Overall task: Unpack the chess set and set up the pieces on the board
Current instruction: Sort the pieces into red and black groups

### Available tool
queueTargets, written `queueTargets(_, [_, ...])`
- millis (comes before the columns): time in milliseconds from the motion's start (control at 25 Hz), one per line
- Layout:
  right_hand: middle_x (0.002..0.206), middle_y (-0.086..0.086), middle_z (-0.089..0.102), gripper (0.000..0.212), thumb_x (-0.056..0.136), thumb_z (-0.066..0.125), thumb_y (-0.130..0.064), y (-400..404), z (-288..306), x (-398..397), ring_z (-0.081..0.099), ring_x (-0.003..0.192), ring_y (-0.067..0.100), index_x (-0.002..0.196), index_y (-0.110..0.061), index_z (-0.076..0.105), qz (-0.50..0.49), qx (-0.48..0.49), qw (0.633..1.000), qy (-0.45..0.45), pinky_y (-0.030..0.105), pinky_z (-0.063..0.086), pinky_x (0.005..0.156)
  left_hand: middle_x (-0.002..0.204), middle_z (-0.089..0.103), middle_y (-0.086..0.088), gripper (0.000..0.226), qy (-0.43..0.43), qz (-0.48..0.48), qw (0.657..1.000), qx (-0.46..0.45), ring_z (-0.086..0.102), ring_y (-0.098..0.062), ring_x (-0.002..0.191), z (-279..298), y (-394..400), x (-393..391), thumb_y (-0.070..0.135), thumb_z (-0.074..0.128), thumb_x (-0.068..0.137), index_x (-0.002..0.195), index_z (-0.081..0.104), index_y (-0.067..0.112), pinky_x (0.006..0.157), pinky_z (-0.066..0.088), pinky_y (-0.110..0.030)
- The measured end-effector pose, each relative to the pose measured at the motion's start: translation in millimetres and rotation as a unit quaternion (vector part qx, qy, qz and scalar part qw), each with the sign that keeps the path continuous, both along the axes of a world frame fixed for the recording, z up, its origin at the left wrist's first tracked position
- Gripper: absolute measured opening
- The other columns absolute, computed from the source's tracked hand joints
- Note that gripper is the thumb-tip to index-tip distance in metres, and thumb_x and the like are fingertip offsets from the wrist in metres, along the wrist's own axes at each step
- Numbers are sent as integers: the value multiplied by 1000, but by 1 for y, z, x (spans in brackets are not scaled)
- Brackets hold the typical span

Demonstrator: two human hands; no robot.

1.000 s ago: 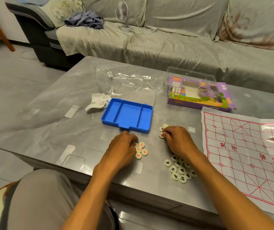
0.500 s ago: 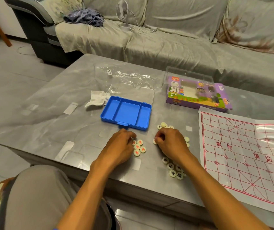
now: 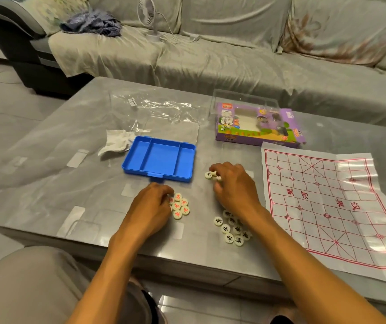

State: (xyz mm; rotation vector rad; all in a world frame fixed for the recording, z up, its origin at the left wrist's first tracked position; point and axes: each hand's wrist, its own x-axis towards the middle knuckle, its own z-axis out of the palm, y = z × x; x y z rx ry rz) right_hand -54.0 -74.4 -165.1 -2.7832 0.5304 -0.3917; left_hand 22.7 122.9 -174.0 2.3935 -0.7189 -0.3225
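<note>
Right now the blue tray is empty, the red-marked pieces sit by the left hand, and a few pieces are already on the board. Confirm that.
Not quite. The head view shows no pieces on the board yet; it lies bare. The blue tray is empty, and the red-marked pieces sit by the left hand.
</note>
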Motion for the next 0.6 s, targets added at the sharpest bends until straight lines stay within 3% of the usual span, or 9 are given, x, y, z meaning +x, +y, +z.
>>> queueTargets(120, [122, 0, 56, 35, 96, 51, -18, -11, -8, 8, 49, 104, 21, 130, -25, 53, 36, -61, 995, 72, 30, 44, 81, 119, 59, 5, 29, -33, 61, 997, -30, 53, -7, 97, 2, 0, 2, 22, 51, 95, 123, 59, 24, 78, 42, -22])
queueTargets(240, [118, 2, 54, 28, 98, 48, -24, -7, -12, 15, 48, 103, 21, 124, -21, 58, 40, -86, 993, 75, 30, 43, 84, 121, 58, 5, 29, -17, 48, 998, -27, 52, -7, 97, 2, -1, 1, 20, 49, 96, 123, 58, 25, 79, 41, -21])
queueTargets(440, [104, -2, 63, 19, 90, 57, -31, -6, -10, 4, 50, 94, 14, 107, -24, 64, 49, -1, 996, 73, 28, 46, 77, 123, 58, 3, 30, 4, 42, 999, -15, 56, -12, 106, -2, 0, 4, 17, 46, 97, 123, 58, 25, 86, 44, -24])
queueTargets(600, [91, -8, 62, 14, 86, 60, -36, -6, -5, -19, 48, 88, 7, 96, -29, 65, 84, 43, 989, 113, 20, 42, 66, 123, 57, 2, 30, -5, 39, 999, -2, 55, -12, 105, -2, -2, 5, 18, 45, 97, 123, 58, 26, 82, 42, -23])
